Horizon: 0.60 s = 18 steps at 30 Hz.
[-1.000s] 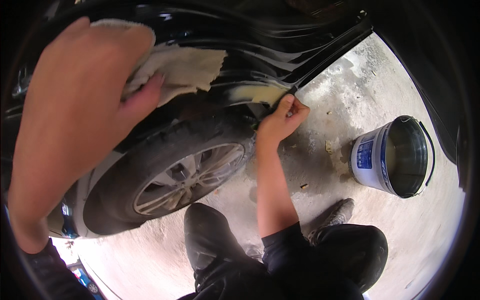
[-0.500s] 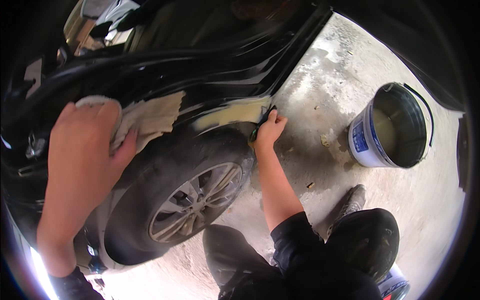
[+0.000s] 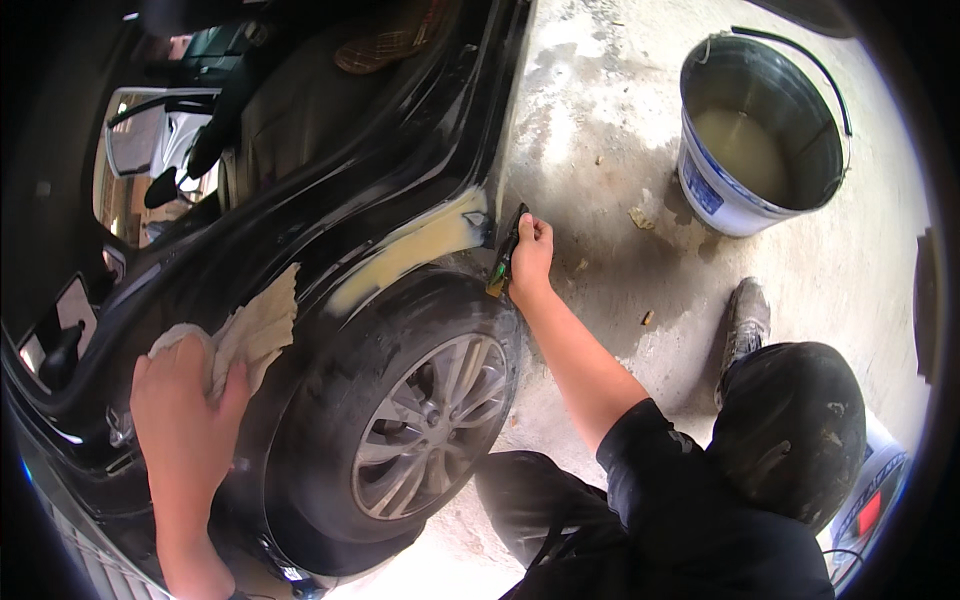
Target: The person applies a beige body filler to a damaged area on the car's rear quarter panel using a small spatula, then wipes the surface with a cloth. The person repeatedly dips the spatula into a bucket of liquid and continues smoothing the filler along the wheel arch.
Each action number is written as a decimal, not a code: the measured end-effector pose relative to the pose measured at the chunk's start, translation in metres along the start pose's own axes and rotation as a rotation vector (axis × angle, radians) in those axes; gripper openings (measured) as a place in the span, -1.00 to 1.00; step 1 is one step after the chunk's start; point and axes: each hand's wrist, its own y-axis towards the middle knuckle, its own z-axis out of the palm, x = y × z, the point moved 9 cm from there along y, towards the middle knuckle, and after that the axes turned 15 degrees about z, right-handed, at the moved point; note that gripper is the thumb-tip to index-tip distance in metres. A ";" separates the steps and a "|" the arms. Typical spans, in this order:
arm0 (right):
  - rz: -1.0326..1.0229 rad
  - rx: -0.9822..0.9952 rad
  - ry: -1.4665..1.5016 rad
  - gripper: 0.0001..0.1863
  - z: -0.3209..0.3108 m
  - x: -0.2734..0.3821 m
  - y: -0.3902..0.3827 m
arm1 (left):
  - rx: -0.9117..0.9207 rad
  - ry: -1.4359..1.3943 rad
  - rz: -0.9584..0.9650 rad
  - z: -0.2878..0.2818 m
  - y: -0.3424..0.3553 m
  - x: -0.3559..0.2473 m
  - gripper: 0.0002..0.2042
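Currently left hand (image 3: pixel 185 400) clenched on a beige cloth (image 3: pixel 255 330) pressed to the black car panel (image 3: pixel 330 240) above the wheel (image 3: pixel 425 425), right hand (image 3: pixel 530 255) gripping a thin dark scraper (image 3: pixel 505 255) at the yellowish filler patch (image 3: pixel 420 250), bucket (image 3: pixel 760 130) well apart on concrete.

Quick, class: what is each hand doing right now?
Left hand: closed on a beige cloth.
Right hand: closed on a dark sanding block.

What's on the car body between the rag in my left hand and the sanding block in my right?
In the head view, a pale filler patch runs along the black wheel arch between rag and sanding block.
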 end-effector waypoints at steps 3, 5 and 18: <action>0.011 -0.030 -0.065 -0.48 -0.001 -0.002 -0.006 | 0.034 0.019 -0.040 0.002 -0.001 0.002 -0.70; -0.081 0.007 -0.127 -0.46 0.010 0.005 -0.014 | 0.003 -0.003 -0.026 0.002 0.000 0.001 -0.70; -0.634 -0.084 -0.403 -0.56 0.057 0.040 -0.105 | -0.066 -0.049 -0.008 -0.003 -0.001 0.000 -0.68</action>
